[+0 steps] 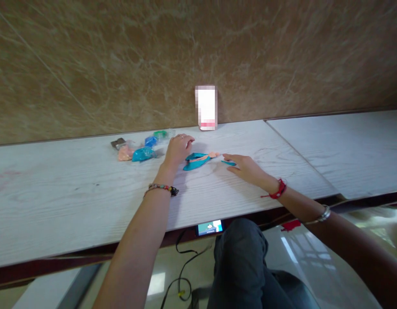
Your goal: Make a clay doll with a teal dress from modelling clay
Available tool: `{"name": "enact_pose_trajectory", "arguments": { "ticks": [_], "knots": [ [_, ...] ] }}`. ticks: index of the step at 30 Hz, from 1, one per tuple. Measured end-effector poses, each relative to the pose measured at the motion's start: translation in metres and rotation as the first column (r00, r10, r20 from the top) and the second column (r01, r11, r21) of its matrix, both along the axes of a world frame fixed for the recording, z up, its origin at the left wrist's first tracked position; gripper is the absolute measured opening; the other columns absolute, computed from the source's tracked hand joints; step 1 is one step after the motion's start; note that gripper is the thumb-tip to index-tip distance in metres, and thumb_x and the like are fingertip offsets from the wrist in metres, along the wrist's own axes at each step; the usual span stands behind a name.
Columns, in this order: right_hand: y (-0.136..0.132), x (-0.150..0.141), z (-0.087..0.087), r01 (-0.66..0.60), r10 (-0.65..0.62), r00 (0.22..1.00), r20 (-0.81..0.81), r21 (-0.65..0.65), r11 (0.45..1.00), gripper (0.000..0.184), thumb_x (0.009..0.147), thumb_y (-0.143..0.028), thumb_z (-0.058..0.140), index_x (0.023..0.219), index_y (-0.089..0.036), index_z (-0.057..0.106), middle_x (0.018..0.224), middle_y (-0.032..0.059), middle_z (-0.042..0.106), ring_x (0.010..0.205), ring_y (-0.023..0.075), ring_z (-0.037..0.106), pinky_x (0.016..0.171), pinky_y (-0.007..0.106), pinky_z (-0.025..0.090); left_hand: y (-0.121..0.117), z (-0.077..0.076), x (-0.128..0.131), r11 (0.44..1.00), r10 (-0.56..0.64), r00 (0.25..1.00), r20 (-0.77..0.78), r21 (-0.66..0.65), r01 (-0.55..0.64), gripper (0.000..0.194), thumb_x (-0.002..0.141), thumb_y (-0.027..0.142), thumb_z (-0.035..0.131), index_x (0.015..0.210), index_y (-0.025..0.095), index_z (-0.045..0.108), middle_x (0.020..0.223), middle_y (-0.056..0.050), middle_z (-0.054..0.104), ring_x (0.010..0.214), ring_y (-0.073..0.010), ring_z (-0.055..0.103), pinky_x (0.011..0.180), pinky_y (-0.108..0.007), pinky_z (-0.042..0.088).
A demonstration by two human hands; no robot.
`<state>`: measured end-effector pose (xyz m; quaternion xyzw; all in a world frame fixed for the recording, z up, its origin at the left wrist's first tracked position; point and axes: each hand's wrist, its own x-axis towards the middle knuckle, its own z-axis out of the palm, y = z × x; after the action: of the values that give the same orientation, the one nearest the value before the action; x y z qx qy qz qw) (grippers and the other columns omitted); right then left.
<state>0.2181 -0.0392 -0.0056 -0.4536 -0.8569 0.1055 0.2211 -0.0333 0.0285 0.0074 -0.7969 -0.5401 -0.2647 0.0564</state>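
Observation:
On the white wood-grain tabletop lies a flat blue clay shape [196, 163] with two long lobes and a peach strip along its middle. A peach clay lump [213, 154] sits at its right tip. My left hand [179, 150] is just left of the shape, fingers loosely bent and apart, with nothing visible in them. To the right, my right hand [248, 168] hovers low with thumb and fingers spread. A small blue clay strip [229, 163] shows between them, apparently lying on the table rather than gripped.
Left of my left hand are clear bags of clay: light blue [143, 154], peach [125, 153], dark blue [150, 141] and green [160, 134]. A phone [206, 107] leans against the marbled wall. Another lit screen [210, 227] is below the table's front edge, above my knee [242, 249].

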Motion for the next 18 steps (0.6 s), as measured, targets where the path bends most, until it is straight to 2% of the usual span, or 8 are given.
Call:
{"name": "enact_pose_trajectory", "arguments": {
  "ticks": [3,5,11,14,18],
  "knots": [
    [0.002,-0.005,0.002,0.083,-0.086,0.994,0.066,0.046,0.995,0.031,0.083,-0.017,0.055,0.112,-0.012,0.065,0.109,0.0126,0.068,0.1,0.0236,0.062,0.089,0.036,0.048,0.001,-0.002,-0.001,1.0,-0.01,1.0,0.0,0.016,0.01,0.031,0.081,0.012,0.039,0.094,0.015,0.067,0.099,-0.009,0.069,0.095,-0.023,0.06,0.086,-0.038,0.045],
    [0.004,-0.004,0.005,0.088,-0.094,0.987,0.131,0.051,0.995,0.024,0.085,-0.017,0.052,0.101,-0.012,0.069,0.1,0.012,0.07,0.095,0.0228,0.063,0.086,0.035,0.049,0.002,-0.003,-0.001,0.999,-0.014,1.0,-0.003,0.028,0.014,0.031,0.08,0.012,0.039,0.094,0.016,0.067,0.099,-0.009,0.069,0.095,-0.0228,0.06,0.086,-0.037,0.045],
    [0.014,0.009,0.007,-0.089,0.048,0.946,0.32,0.116,0.989,0.029,0.091,-0.021,0.043,0.096,-0.017,0.072,0.099,0.008,0.072,0.095,0.0219,0.064,0.086,0.035,0.047,0.003,-0.003,-0.002,1.0,-0.01,1.0,-0.011,0.022,0.011,0.03,0.081,0.013,0.04,0.092,0.017,0.067,0.099,-0.007,0.069,0.094,-0.0218,0.059,0.086,-0.036,0.045],
    [0.008,0.015,-0.001,-0.129,0.064,0.921,0.384,0.146,0.981,0.034,0.094,-0.021,0.037,0.11,-0.017,0.067,0.118,0.0092,0.066,0.112,0.0223,0.058,0.095,0.039,0.042,0.002,-0.002,-0.001,1.0,-0.004,1.0,-0.008,0.004,0.004,0.03,0.08,0.012,0.04,0.093,0.017,0.067,0.099,-0.008,0.069,0.095,-0.0217,0.059,0.087,-0.036,0.045],
    [-0.015,0.02,-0.007,-0.07,-0.006,0.898,0.441,0.155,0.986,0.043,0.096,-0.025,0.029,0.135,-0.015,0.046,0.142,0.0115,0.044,0.131,0.0249,0.041,0.103,0.056,0.032,0.002,-0.001,-0.001,1.0,-0.004,1.0,-0.005,-0.003,0.004,0.031,0.08,0.012,0.039,0.093,0.016,0.067,0.099,-0.008,0.069,0.095,-0.0219,0.059,0.087,-0.037,0.045]
  ]
}}
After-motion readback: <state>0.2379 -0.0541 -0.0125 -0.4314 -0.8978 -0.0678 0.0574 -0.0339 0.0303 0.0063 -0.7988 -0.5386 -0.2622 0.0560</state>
